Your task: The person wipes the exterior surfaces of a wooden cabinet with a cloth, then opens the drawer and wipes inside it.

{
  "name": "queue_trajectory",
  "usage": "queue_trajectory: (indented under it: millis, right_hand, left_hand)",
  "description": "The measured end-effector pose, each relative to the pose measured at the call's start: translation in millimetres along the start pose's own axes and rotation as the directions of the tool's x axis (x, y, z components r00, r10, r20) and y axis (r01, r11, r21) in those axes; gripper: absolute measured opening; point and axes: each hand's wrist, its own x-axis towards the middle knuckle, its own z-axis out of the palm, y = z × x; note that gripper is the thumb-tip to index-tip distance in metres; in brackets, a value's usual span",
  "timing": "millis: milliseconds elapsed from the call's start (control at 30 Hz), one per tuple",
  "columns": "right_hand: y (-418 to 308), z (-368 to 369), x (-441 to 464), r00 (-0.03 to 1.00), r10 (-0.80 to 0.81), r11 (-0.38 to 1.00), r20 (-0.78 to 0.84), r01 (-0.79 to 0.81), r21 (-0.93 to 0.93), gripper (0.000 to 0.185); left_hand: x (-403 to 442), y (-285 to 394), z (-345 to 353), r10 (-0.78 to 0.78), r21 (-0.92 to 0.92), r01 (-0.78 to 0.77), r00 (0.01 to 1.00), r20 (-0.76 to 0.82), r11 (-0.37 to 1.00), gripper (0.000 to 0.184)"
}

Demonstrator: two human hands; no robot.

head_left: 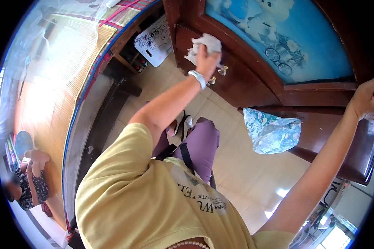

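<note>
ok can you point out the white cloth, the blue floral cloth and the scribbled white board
white cloth (209, 40): head view, on its bunched upper part
blue floral cloth (272, 130): head view, on its middle
scribbled white board (154, 40): head view, on its scribbled face

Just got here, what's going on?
The person's left hand has a crumpled white cloth up against a brown wooden panel, near two clear knobs. The right hand is at the far right edge of the wooden furniture; its grip is unclear. A blue floral cloth shows between the arms. Another person sits off to the left.
</note>
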Motion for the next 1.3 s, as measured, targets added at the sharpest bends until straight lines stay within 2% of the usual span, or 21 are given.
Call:
queue_trajectory:
  millis: [67, 133, 200, 267, 300, 367, 467, 600, 733, 800, 833, 867, 900, 933, 967, 1033, 1067, 1133, 1200, 1267, 1300]
  right_hand:
    - [-8, -12, 10, 1.000, 0.004, 1.000, 0.004, -0.004, 0.023, 0.022]
    - [-18, -27, 31, 0.993, -0.025, 0.797, -0.119, 0.092, 0.597, 0.022]
    - [-17, -26, 30, 0.993, -0.021, 0.793, -0.116, 0.087, 0.602, 0.022]
    - [-33, -36, 40, 0.993, -0.011, 0.790, -0.117, 0.080, 0.607, 0.023]
    - [-59, -56, 56, 0.961, 0.093, 0.989, 0.260, -0.119, 0.085, 0.023]
    - [-75, -68, 67, 0.790, 0.368, 0.865, 0.490, -0.099, -0.491, 0.023]
    - [-74, -71, 69, 0.777, 0.385, 0.877, 0.498, -0.141, -0.459, 0.023]
    - [-70, -67, 66, 0.786, 0.381, 0.913, 0.488, -0.236, -0.334, 0.024]
    - [-70, -66, 68, 0.761, 0.407, 0.906, 0.506, -0.265, -0.330, 0.025]
    - [-65, -61, 62, 0.768, 0.433, 0.895, 0.473, -0.306, -0.324, 0.025]
    - [-58, -56, 57, 0.771, 0.441, 0.892, 0.459, -0.319, -0.322, 0.026]
    - [-30, -37, 39, 0.947, 0.171, 0.958, 0.273, -0.224, 0.176, 0.026]
    - [-16, -25, 31, 0.999, -0.009, 0.806, -0.052, 0.038, 0.590, 0.027]
    - [-30, -36, 40, 0.998, -0.010, 0.809, -0.067, 0.048, 0.586, 0.027]
    - [-54, -57, 54, 0.957, 0.157, 0.938, 0.244, -0.221, 0.266, 0.027]
    - [-53, -56, 52, 0.878, 0.307, 0.937, 0.366, -0.347, 0.045, 0.028]
    - [-52, -56, 51, 0.825, 0.378, 0.921, 0.421, -0.383, -0.074, 0.029]
    - [-18, -29, 32, 0.998, 0.022, 0.727, 0.061, -0.058, 0.684, 0.029]
    - [-57, -58, 50, 0.848, 0.356, 0.913, 0.392, -0.405, 0.047, 0.030]
    - [-19, -27, 29, 0.997, 0.035, 0.752, 0.067, -0.070, 0.656, 0.030]
    - [-8, -14, 27, 0.997, 0.034, 0.753, 0.069, -0.071, 0.654, 0.030]
  left_hand:
    - [-27, -20, 21, 0.024, 0.327, -0.064, 0.992, 0.126, 0.943, 0.046]
    - [-46, -63, 44, 0.080, 0.275, -0.168, 0.949, 0.304, 0.947, 0.043]
    - [-78, -67, 74, 0.117, 0.398, -0.304, 0.896, 0.429, 0.866, 0.042]
    - [-95, -67, 100, -0.361, 0.611, -0.020, 0.791, 0.494, 0.791, 0.036]
    - [-98, -103, 113, -0.269, 0.603, -0.109, 0.823, 0.501, 0.790, 0.033]
    - [-102, -131, 116, -0.171, 0.597, -0.201, 0.845, 0.506, 0.777, 0.030]
    - [-93, -110, 99, -0.174, 0.615, -0.272, 0.806, 0.566, 0.740, 0.022]
    - [-60, -67, 41, -0.040, 0.134, -0.020, 0.902, 0.430, 0.991, 0.030]
    - [-2, 14, -24, 0.021, 0.028, -0.022, 0.998, 0.053, 0.999, 0.031]
    - [32, 39, -64, 0.001, 0.174, 0.039, 0.975, -0.223, 0.984, 0.029]
    - [50, 36, -81, 0.164, 0.102, -0.140, 0.943, -0.290, 0.985, 0.028]
    - [71, 28, -104, 0.257, 0.171, -0.211, 0.912, -0.319, 0.962, 0.031]
    - [80, 25, -115, 0.301, 0.313, -0.191, 0.886, -0.353, 0.930, 0.032]
    - [89, 20, -118, 0.351, 0.445, -0.164, 0.856, -0.378, 0.880, 0.033]
    - [96, 7, -117, 0.353, 0.430, -0.176, 0.856, -0.378, 0.885, 0.033]
    - [103, -37, -116, 0.201, 0.458, 0.026, 0.876, -0.439, 0.889, 0.035]
    - [89, -49, -102, 0.258, 0.552, 0.025, 0.865, -0.429, 0.834, 0.035]
    - [60, -69, -75, 0.315, 0.596, 0.012, 0.841, -0.441, 0.803, 0.033]
    - [35, -101, -62, 0.273, 0.603, 0.038, 0.868, -0.416, 0.797, 0.029]
    - [10, -138, -54, 0.138, 0.640, 0.081, 0.949, -0.284, 0.764, 0.026]
    - [-3, -148, -53, 0.069, 0.671, 0.065, 0.983, -0.172, 0.738, 0.025]
